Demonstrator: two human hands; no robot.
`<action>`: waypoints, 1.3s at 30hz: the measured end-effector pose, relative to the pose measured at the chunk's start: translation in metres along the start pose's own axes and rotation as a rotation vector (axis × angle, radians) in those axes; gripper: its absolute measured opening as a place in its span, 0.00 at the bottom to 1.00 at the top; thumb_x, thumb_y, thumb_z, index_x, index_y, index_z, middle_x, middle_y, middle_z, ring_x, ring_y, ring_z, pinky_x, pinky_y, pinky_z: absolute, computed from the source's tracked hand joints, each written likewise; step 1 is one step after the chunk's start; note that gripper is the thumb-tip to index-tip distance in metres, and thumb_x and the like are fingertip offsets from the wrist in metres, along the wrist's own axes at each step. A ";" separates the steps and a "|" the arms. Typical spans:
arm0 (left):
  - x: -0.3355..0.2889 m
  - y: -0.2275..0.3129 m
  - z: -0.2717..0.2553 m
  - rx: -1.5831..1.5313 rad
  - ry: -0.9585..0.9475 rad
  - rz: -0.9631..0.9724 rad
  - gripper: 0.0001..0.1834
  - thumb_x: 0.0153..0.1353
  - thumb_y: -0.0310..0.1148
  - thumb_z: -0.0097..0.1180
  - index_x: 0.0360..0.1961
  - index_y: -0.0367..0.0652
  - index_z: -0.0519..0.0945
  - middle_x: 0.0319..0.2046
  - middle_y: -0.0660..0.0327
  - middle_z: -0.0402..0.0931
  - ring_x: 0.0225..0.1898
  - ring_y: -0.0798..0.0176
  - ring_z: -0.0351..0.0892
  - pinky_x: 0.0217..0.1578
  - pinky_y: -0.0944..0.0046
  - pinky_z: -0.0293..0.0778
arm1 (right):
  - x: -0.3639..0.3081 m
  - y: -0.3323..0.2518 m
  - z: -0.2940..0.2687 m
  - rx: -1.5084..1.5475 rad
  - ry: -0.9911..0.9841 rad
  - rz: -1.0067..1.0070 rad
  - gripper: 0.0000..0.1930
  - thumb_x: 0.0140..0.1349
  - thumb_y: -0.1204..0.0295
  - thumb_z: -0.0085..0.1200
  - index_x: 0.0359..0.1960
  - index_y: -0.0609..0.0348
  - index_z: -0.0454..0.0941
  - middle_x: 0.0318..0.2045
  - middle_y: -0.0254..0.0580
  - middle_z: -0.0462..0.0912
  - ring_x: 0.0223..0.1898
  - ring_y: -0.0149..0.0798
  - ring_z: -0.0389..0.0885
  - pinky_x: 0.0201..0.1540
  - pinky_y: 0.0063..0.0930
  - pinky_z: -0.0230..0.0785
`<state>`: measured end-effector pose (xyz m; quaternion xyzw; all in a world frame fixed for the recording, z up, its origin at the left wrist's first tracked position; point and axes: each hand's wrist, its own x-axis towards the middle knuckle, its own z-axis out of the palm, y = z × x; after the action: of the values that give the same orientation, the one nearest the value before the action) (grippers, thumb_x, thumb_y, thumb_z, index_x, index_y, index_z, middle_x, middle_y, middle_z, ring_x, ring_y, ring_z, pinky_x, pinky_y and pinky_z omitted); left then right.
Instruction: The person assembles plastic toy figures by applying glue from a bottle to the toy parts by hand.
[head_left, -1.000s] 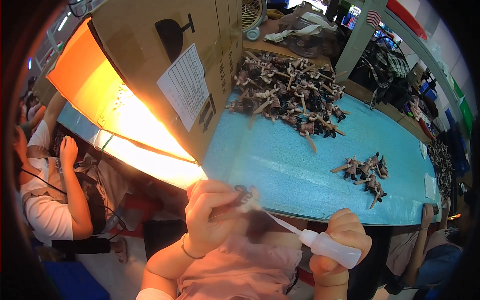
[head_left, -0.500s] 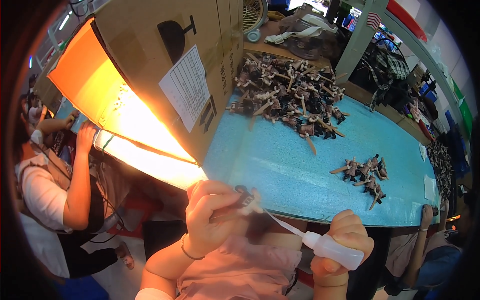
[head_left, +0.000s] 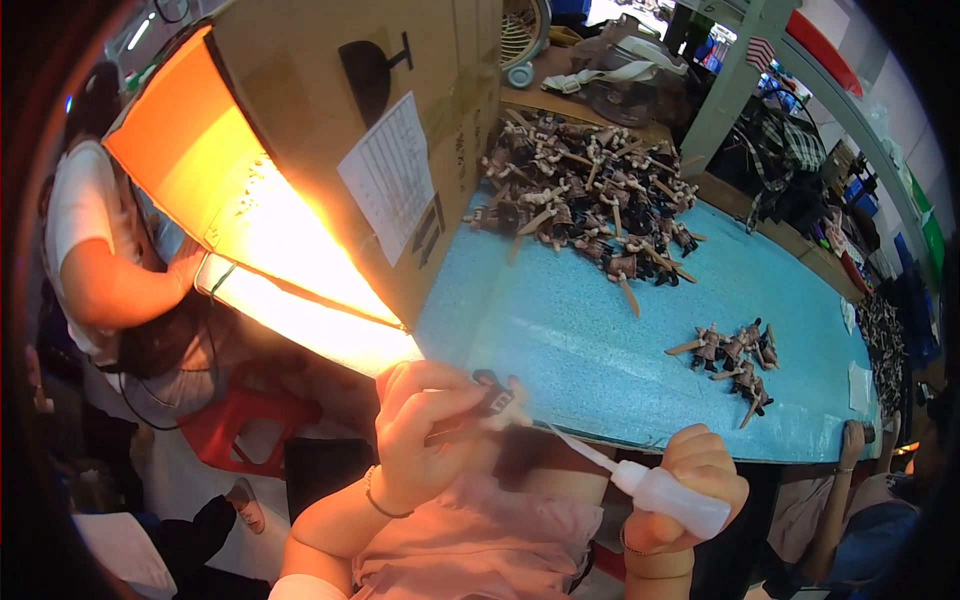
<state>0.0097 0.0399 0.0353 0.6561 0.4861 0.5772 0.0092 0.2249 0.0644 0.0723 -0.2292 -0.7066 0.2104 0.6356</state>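
Note:
My left hand (head_left: pixel 418 428) is closed on a small figurine (head_left: pixel 500 402) with dark and pale parts, held just off the table's near edge. Its fingers cover part of it. My right hand (head_left: pixel 705 470) grips a white squeeze bottle (head_left: pixel 670 497) with a long thin nozzle (head_left: pixel 585 448). The nozzle points up and left toward the figurine, its tip a short gap away. On the blue table (head_left: pixel 560 335), a few similar figurines (head_left: pixel 738 350) lie to the right. A big heap of them (head_left: pixel 595 200), with brown flat pieces sticking out, lies farther back.
A tall cardboard box (head_left: pixel 290 70) stands at the left, with a brightly lit orange panel (head_left: pixel 190 135) beside it. People (head_left: pixel 105 270) sit at both sides. A red stool (head_left: pixel 250 415) is at lower left. A fan (head_left: pixel 522 35) and a grey post (head_left: pixel 735 85) are behind.
The nozzle tip has drawn slightly right, away from the figurine. At the left, the other person has changed posture, uncovering the red stool. The whole view has shifted a little.

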 end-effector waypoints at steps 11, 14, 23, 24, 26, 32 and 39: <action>-0.033 -0.008 -0.015 -0.551 0.151 -0.388 0.17 0.45 0.14 0.63 0.36 0.36 0.73 0.37 0.55 0.74 0.43 0.56 0.79 0.41 0.64 0.77 | -0.015 0.093 0.002 0.001 0.097 0.691 0.11 0.60 0.74 0.52 0.42 0.63 0.68 0.34 0.39 0.75 0.38 0.32 0.73 0.45 0.26 0.66; -0.044 -0.015 -0.026 -0.495 0.100 -0.345 0.17 0.46 0.13 0.62 0.37 0.36 0.73 0.39 0.55 0.72 0.43 0.58 0.79 0.44 0.64 0.77 | -0.018 0.125 -0.019 -0.291 -0.083 0.656 0.14 0.59 0.72 0.54 0.45 0.62 0.69 0.37 0.36 0.73 0.40 0.31 0.71 0.46 0.26 0.64; -0.074 -0.032 -0.082 -0.398 0.181 -0.419 0.17 0.48 0.13 0.60 0.39 0.37 0.73 0.39 0.54 0.72 0.40 0.62 0.78 0.44 0.64 0.77 | -0.003 0.051 0.016 -0.907 -0.068 0.183 0.17 0.60 0.72 0.51 0.49 0.67 0.66 0.48 0.50 0.67 0.48 0.46 0.69 0.47 0.40 0.63; -0.075 -0.030 -0.085 -0.438 0.227 -0.430 0.16 0.49 0.14 0.60 0.39 0.37 0.73 0.38 0.54 0.72 0.39 0.62 0.78 0.44 0.63 0.77 | -0.003 0.024 0.036 -0.819 -0.109 0.152 0.16 0.59 0.74 0.50 0.48 0.66 0.67 0.46 0.50 0.69 0.46 0.48 0.71 0.46 0.41 0.65; -0.080 -0.029 -0.100 -0.451 0.285 -0.427 0.16 0.49 0.14 0.60 0.39 0.36 0.72 0.38 0.53 0.72 0.38 0.62 0.78 0.45 0.62 0.77 | 0.011 -0.023 0.093 -0.555 -0.541 0.001 0.14 0.57 0.78 0.50 0.45 0.65 0.69 0.39 0.49 0.73 0.38 0.49 0.75 0.41 0.38 0.69; -0.092 -0.008 -0.125 -0.297 0.353 -0.296 0.12 0.53 0.16 0.58 0.37 0.35 0.70 0.38 0.52 0.71 0.40 0.59 0.79 0.46 0.58 0.79 | 0.025 0.028 0.272 -1.138 -0.907 -0.186 0.11 0.59 0.69 0.45 0.36 0.63 0.75 0.31 0.41 0.78 0.33 0.38 0.78 0.31 0.31 0.69; -0.127 -0.002 -0.159 -0.309 0.356 -0.408 0.16 0.50 0.13 0.59 0.39 0.36 0.71 0.39 0.53 0.71 0.41 0.61 0.78 0.46 0.62 0.78 | 0.035 0.089 0.332 -1.430 -0.966 -0.061 0.11 0.59 0.69 0.44 0.31 0.53 0.81 0.31 0.45 0.80 0.35 0.42 0.78 0.35 0.32 0.66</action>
<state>-0.0959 -0.1285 -0.0084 0.4245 0.5082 0.7364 0.1390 -0.1031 0.1551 0.0135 -0.4404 -0.8681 -0.2277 -0.0262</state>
